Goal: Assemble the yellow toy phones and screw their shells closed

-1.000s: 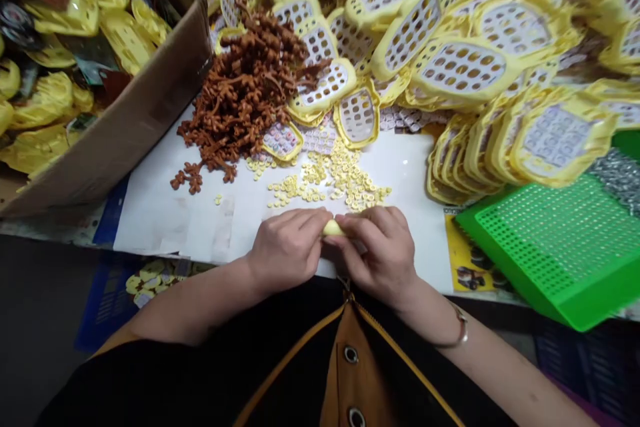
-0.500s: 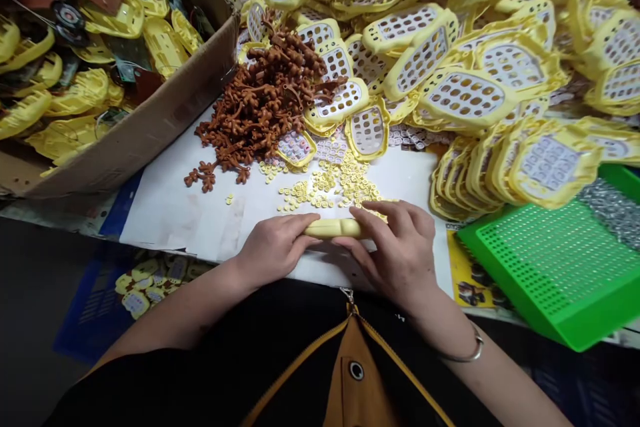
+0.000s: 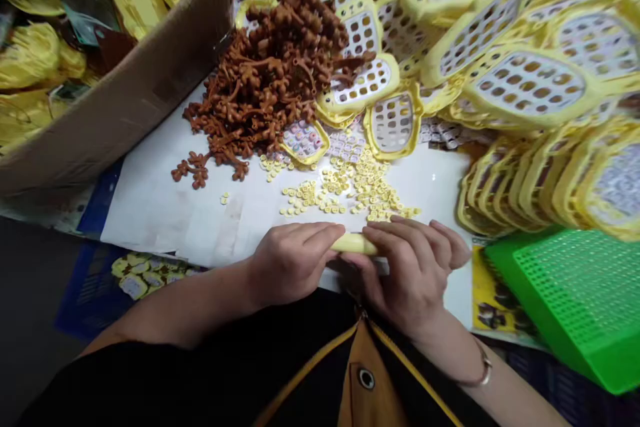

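At the near edge of the sheet, the left hand and right hand each pinched an end of the yellow piece, with rings just beyond, a tray right, then brown parts, a box and shells farthest

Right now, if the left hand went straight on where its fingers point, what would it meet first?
The left hand points rightward, so first the yellow piece it already pinches, then probably the right hand at the other end.
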The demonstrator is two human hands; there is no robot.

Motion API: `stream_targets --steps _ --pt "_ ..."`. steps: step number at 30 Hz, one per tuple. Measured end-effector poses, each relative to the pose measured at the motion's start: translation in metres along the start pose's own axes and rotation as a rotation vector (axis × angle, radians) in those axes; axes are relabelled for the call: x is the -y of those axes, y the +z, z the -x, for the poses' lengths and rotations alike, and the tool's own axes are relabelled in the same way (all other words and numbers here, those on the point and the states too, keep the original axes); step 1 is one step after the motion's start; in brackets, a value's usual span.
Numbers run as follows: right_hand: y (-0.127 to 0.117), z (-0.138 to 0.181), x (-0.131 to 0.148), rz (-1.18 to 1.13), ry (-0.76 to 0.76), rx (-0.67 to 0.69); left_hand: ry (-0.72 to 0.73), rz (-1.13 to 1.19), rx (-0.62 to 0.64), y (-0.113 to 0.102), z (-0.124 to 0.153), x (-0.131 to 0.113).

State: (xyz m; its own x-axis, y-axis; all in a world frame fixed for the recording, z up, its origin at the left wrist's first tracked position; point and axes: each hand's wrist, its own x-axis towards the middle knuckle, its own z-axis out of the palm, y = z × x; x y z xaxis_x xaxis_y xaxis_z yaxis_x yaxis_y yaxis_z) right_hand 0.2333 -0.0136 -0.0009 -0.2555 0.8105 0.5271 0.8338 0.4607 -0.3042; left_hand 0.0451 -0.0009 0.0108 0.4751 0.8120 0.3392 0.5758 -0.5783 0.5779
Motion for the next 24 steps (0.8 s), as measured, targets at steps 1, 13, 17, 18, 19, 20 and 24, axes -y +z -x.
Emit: stream_targets --steps 1,13,17,18,19,20,24 --pt "0.002 0.001 0.001 0.001 0.002 -0.021 0.011 -0.011 0.002 0.0 0.0 -0.002" --pt "-0.035 -0.032 0.006 -0.129 -0.011 -0.256 -0.75 1.193 -0.061 -0.021 -0.018 0.014" --pt "-0.024 -0.031 0.02 -0.097 -0.013 0.172 -0.865 1.503 -0.069 -0.014 -0.017 0.003" --pt "-0.02 -0.032 0.024 -0.088 0.002 0.244 -0.864 1.499 -0.055 -0.012 -0.016 -0.001" --pt "-0.018 -0.032 0.027 -0.08 0.013 0.311 -0.848 1.489 -0.045 -0.011 -0.016 -0.004" --pt "-0.017 -0.032 0.03 -0.066 0.019 0.374 -0.817 1.479 -0.052 -0.011 -0.016 -0.007" --pt "-0.025 -0.031 0.035 -0.055 0.036 0.512 -0.746 1.424 -0.147 -0.012 -0.017 -0.017"
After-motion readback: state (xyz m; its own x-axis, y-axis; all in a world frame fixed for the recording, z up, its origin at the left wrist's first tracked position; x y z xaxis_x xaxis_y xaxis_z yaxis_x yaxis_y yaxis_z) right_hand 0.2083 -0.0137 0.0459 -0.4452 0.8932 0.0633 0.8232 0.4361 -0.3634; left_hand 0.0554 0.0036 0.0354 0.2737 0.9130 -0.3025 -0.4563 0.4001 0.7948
